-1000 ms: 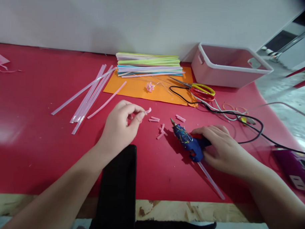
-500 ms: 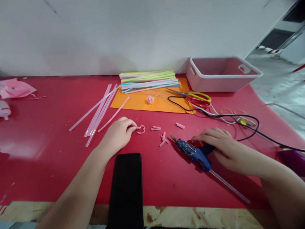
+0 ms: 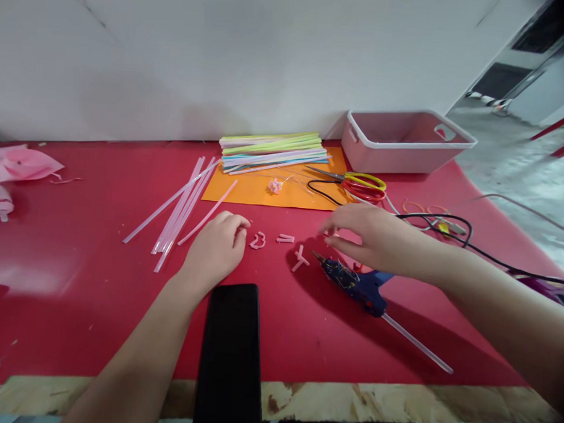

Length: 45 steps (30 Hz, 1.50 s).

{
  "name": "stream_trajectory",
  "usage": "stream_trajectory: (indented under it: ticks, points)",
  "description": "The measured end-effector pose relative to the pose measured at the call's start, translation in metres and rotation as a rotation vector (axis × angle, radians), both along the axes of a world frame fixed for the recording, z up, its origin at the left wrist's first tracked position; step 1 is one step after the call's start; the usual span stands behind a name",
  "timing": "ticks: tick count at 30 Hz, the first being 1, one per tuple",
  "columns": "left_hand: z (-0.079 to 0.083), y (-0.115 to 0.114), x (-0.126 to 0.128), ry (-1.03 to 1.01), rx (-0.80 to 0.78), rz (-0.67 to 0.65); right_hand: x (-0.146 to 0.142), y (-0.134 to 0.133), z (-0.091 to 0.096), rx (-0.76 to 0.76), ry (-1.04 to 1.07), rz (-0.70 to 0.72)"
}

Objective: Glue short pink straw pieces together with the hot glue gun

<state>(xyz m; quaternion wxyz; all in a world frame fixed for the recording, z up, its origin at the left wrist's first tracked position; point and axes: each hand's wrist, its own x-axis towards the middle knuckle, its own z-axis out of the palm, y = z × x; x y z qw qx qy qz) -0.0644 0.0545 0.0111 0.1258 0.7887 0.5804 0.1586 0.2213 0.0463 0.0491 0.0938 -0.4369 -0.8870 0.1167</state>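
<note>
My left hand [image 3: 218, 249] rests on the red table, thumb and forefinger slightly apart and holding nothing. Just right of its fingertips lies a bent pink piece [image 3: 257, 240], curled like a small open loop. My right hand [image 3: 367, 236] hovers past the glue gun with thumb and fingers apart. It partly covers some small pink pieces beneath its fingertips. The blue glue gun [image 3: 356, 285] lies on its side, a clear glue stick [image 3: 418, 344] sticking out of its back. Between the hands are two short pink pieces [image 3: 285, 239] and a small crossed cluster of pink pieces [image 3: 300, 259].
A black phone [image 3: 230, 358] lies at the front edge. Long pink strips [image 3: 183, 211] are at left. On an orange sheet [image 3: 250, 195] sit coloured strips [image 3: 275, 151], a pink flower-like cluster [image 3: 275, 186] and scissors [image 3: 364, 182]. A pink bin [image 3: 395, 158] and a black cable [image 3: 493, 262] are right.
My left fingers have let go of the bent pink piece. My right hand has left the glue gun and moved forward and left over the small pink pieces.
</note>
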Motion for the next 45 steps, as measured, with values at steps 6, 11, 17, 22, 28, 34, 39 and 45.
stream_trajectory:
  ticks: [6,11,17,22,28,34,39,45]
  points:
    - [0.009,-0.016,0.009,0.04,-0.011,-0.043,-0.051,0.052,-0.017,-0.126,-0.204,0.057]
    - [0.025,-0.036,0.018,0.153,-0.012,-0.063,-0.07,0.068,-0.019,-0.212,-0.296,0.09]
    - [0.033,-0.047,0.022,0.138,-0.004,-0.104,-0.075,0.063,-0.02,-0.214,-0.297,0.056]
    - [0.025,-0.04,0.032,-0.254,0.016,-0.034,-0.06,0.044,-0.001,-0.106,-0.105,-0.053]
    - [0.016,-0.031,0.051,-0.609,-0.051,-0.004,-0.037,0.006,0.017,-0.038,0.041,-0.059]
    - [0.004,-0.04,0.066,-0.542,-0.036,-0.163,-0.025,-0.023,0.003,-0.001,0.163,0.007]
    - [-0.002,-0.045,0.068,-0.454,-0.012,-0.246,-0.021,-0.032,-0.01,0.009,0.214,0.055]
    - [-0.002,-0.05,0.065,-0.424,-0.066,-0.284,-0.001,-0.029,-0.021,0.07,0.308,0.059]
